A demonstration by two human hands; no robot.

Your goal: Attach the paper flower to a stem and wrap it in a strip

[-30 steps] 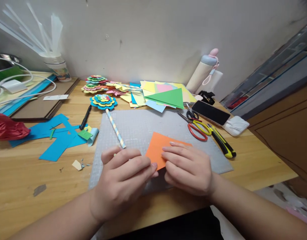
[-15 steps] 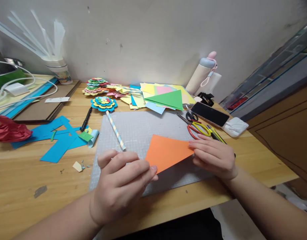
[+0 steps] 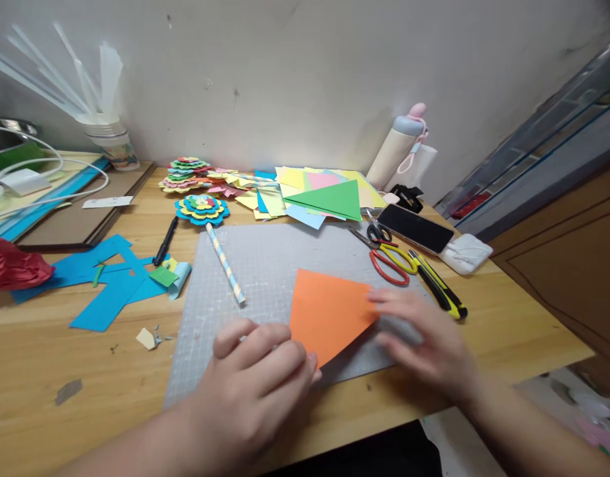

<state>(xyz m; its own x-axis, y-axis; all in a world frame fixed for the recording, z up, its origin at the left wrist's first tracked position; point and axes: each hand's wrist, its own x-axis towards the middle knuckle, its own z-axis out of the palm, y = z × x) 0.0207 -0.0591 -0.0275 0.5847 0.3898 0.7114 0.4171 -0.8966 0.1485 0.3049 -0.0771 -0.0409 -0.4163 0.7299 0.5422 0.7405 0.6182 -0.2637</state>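
Observation:
A sheet of orange paper point(image 3: 329, 315) is tilted over the grey cutting mat point(image 3: 255, 258). My left hand point(image 3: 267, 381) pinches its near left corner between thumb and fingers. At the paper's right corner is my right hand point(image 3: 424, 341), blurred by motion. Its fingertips reach the corner and its thumb is apart from them, below the edge. Beyond my left hand lies a striped paper stick point(image 3: 226, 265), with a layered paper flower point(image 3: 203, 209) at its far end.
Scissors with red and yellow handles point(image 3: 389, 265), a yellow-black utility knife point(image 3: 438, 285) and a phone point(image 3: 416, 227) lie to the right. Coloured paper sheets point(image 3: 329, 199) are piled at the back. Blue paper scraps point(image 3: 106, 291) and a black pen point(image 3: 165, 242) lie left.
The orange paper has come lower and a little nearer, its near left corner moving with my left hand. My right thumb has parted from the fingers at the right corner.

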